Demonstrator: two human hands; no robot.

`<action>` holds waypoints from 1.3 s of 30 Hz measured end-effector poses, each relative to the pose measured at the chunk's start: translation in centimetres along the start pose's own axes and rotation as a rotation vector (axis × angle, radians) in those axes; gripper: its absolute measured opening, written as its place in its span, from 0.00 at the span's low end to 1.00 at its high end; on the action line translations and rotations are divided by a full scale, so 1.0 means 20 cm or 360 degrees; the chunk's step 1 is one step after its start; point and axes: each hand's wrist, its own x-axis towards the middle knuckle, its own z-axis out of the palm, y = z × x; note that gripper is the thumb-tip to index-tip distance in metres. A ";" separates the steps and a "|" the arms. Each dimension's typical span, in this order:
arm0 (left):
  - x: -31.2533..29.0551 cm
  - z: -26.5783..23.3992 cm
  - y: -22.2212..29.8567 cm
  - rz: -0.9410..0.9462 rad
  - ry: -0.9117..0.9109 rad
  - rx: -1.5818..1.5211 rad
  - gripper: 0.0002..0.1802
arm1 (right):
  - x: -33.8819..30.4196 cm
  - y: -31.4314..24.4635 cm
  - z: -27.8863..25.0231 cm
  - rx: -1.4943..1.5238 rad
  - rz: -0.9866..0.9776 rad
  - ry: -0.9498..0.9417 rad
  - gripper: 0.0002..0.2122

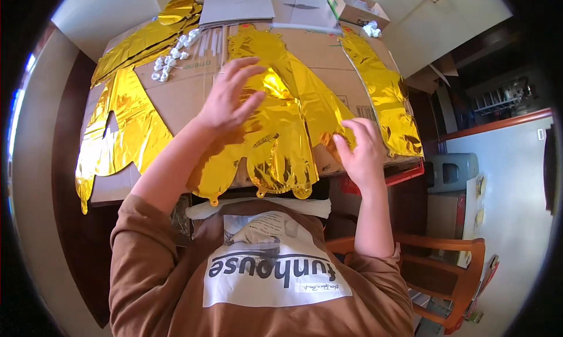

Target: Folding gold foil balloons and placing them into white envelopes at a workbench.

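Observation:
A flat, shiny gold foil balloon [281, 117] lies in front of me on a cardboard-covered table, its tabbed lower edge hanging toward me. My left hand [230, 96] is raised over its upper left part, fingers apart, holding nothing. Over the balloon's right edge, my right hand [362, 150] has its thumb and fingers spread, with nothing visible between them. Whether its fingertips touch the foil is hard to tell. To the left lies another flat gold balloon [132, 126], and a long gold piece [384, 96] runs down the right side.
Stacked gold foil [143, 47] covers the far left corner. Small white rolls [170, 61], clear straws [212, 42], a white board [236, 7] and an open box [358, 7] sit farther back. A wooden chair [463, 261] stands at the lower right, near a grey stool [453, 172].

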 end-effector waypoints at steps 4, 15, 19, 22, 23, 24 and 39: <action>-0.18 -0.15 0.02 -0.0216 -0.0220 0.0283 0.30 | -0.02 -0.03 0.07 0.0102 -0.0156 -0.0131 0.16; -0.31 -0.17 -0.08 -0.0059 -0.0489 0.0583 0.35 | -0.20 -0.06 0.18 -0.0155 -0.0468 -0.0556 0.24; -0.26 -0.17 -0.12 0.0001 -0.0509 0.0538 0.34 | -0.21 -0.06 0.19 -0.0151 -0.0442 -0.0539 0.24; -0.24 -0.19 -0.11 -0.0026 -0.0576 0.0517 0.35 | -0.21 -0.08 0.19 -0.0110 -0.0420 -0.0515 0.24; -0.24 -0.19 -0.11 -0.0015 -0.0585 0.0515 0.35 | -0.22 -0.08 0.19 -0.0091 -0.0414 -0.0506 0.24; -0.23 -0.19 -0.12 -0.0006 -0.0593 0.0515 0.35 | -0.22 -0.08 0.19 -0.0094 -0.0415 -0.0507 0.25; 0.01 -0.17 0.03 0.0150 -0.0289 0.0330 0.29 | -0.21 -0.11 0.20 -0.0093 -0.0392 -0.0528 0.25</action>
